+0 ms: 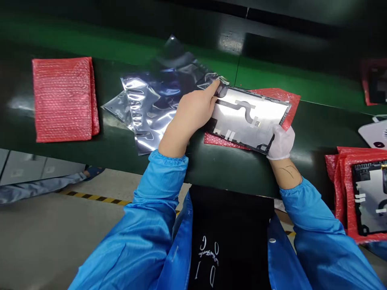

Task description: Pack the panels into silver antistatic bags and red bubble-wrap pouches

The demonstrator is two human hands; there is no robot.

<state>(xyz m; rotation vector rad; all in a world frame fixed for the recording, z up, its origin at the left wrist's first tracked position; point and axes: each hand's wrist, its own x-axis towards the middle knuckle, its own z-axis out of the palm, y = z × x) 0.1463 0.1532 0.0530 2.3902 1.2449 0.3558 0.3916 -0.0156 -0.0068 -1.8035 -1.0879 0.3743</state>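
Both my hands hold a tablet display panel (242,117), tilted above the table, its silvery metal back facing up. A dark flex cable and pale tape strips show on that back, and a dark frame runs round its edge. My left hand (196,106), bare, grips the left end, with a finger at the upper left corner. At the lower right corner my right hand (281,141), in a white glove, is closed round the edge. Below the panel lies a red bubble-wrap bag (279,94), partly covered. Shiny clear anti-static bags (157,102) are spread beside my left hand.
Red bubble-wrap bags (63,98) are stacked at the left of the dark green table (229,165). On the right, another panel (373,197) rests on red bags (341,181). A white device (375,133) stands behind them. Someone's leg (45,187) shows at the lower left.
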